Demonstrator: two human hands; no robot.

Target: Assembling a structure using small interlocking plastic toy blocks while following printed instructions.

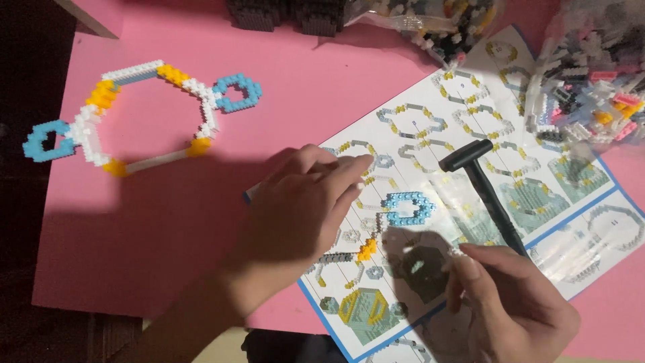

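Head view; looks steeply down; close over table [168, 222]

Lying on a pink table [322, 87]: at far left, a ring of white and yellow micro-bricks [144, 114] with a light-blue loop at each end; along the top edge, dark brick stacks [289, 15]; at top right, clear bags of mixed loose bricks [591, 74] overlapping the sheet's far corner. Beyond the left edge, dark floor.
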